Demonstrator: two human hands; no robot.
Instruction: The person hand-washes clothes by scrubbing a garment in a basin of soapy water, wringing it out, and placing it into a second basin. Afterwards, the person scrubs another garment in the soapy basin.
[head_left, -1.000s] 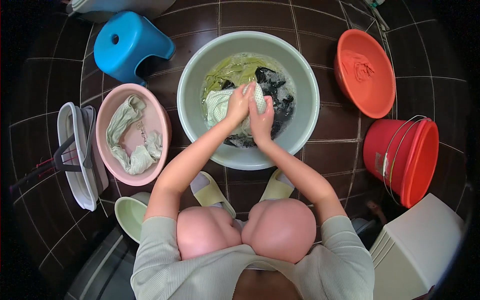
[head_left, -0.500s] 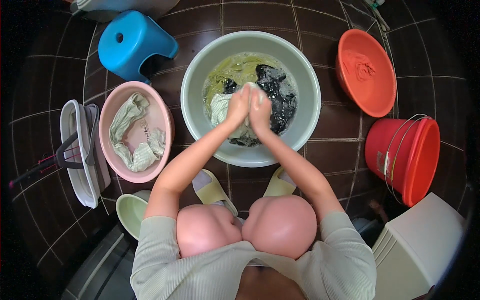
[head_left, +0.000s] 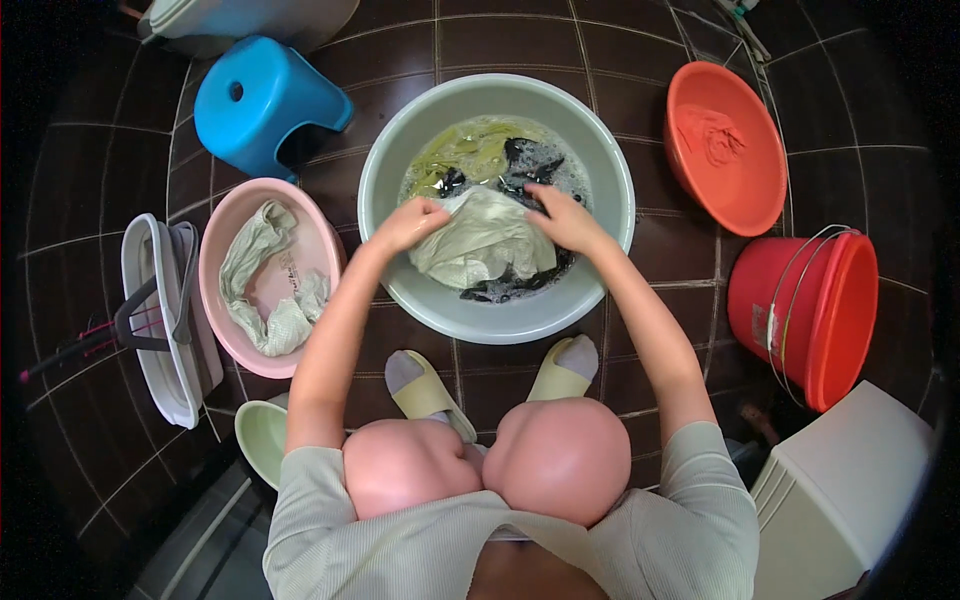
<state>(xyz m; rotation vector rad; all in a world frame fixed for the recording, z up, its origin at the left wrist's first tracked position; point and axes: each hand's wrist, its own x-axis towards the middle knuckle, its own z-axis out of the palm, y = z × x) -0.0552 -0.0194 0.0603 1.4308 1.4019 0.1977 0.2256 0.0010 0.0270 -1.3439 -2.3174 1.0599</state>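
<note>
A pale, wet cloth [head_left: 483, 245] lies spread over the wash in a large grey-green basin [head_left: 382, 140] of soapy water. My left hand [head_left: 412, 224] is closed on the cloth's left edge, thumb and fingers pinched together. At the opposite edge, my right hand [head_left: 566, 217] holds the cloth between thumb and fingers. What kind of garment it is cannot be made out. Behind it, yellow-green fabric [head_left: 470, 148] and black fabric [head_left: 530, 160] soak among suds. More black fabric shows below the pale cloth's lower edge.
To the left stands a pink basin [head_left: 215, 300] with light twisted cloth [head_left: 268, 245], beside a folded white-grey tub [head_left: 160, 350]. A blue stool [head_left: 250, 100] is beyond. On the right are an orange basin [head_left: 755, 195] with orange cloth and a red bucket [head_left: 785, 310].
My hands, pressed together around bunched cloth before, have moved apart to either side. The pale cloth is now spread between them, covering the checked patch seen earlier.
</note>
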